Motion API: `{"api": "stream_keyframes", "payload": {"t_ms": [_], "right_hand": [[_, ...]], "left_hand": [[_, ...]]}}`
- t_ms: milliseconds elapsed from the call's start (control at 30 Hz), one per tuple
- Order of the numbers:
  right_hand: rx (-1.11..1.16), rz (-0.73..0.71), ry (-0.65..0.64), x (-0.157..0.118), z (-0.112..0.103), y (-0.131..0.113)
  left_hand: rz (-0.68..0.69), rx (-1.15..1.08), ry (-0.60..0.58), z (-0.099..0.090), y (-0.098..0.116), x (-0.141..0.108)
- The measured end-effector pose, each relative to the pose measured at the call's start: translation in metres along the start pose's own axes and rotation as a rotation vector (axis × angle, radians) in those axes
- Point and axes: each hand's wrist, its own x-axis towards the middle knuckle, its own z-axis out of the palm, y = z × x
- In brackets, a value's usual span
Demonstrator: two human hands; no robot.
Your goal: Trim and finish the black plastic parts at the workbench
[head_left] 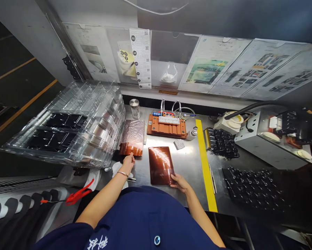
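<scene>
A glossy copper-brown sheet point(159, 165) lies on the metal bench in front of me. My right hand point(180, 182) grips it at the lower right corner, thumb on top and the other fingers partly hidden. To the left is a similar brown sheet or stack of sheets point(132, 139), its upper part covered by a wrinkled clear film. My left hand point(129, 161) has its fingers curled together at the near edge of that stack, touching it. What is between those fingertips, if anything, is too small to make out.
Clear plastic trays point(93, 121) with black parts are stacked at the left. An orange-brown fixture point(166, 129) stands at the back, a small grey block point(179, 144) before it. Right of the yellow strip point(206, 170) are tweezers point(212, 178), black part trays point(252, 187) and a metal box point(265, 139).
</scene>
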Motion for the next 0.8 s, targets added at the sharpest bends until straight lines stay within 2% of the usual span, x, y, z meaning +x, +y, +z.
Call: {"api": "stream_keyframes", "payload": {"t_ms": [67, 133, 267, 367, 433, 633, 733, 800], "right_hand": [[0.001, 0.001, 0.005, 0.000, 0.000, 0.000], [0.003, 0.006, 0.010, 0.000, 0.000, -0.001], [0.005, 0.014, 0.026, 0.001, -0.001, 0.000], [0.001, 0.021, 0.040, 0.002, 0.000, 0.000], [-0.007, 0.026, 0.045, 0.002, 0.001, 0.001], [-0.027, 0.010, 0.048, 0.000, 0.004, 0.002], [-0.036, 0.014, 0.051, 0.001, 0.004, 0.003], [-0.042, 0.018, 0.055, 0.001, 0.004, 0.003]], "left_hand": [[-0.030, -0.015, 0.015, -0.013, -0.012, -0.017], [-0.048, -0.043, -0.004, -0.019, -0.016, -0.028], [-0.027, -0.086, -0.080, -0.016, 0.001, -0.029], [0.022, -0.065, -0.083, -0.019, 0.012, -0.027], [0.061, -0.029, -0.059, -0.032, 0.011, -0.035], [0.184, 0.166, 0.008, -0.096, -0.008, -0.082], [0.320, 0.421, -0.105, -0.106, 0.000, -0.098], [0.412, 0.513, -0.214, -0.096, 0.012, -0.103]]}}
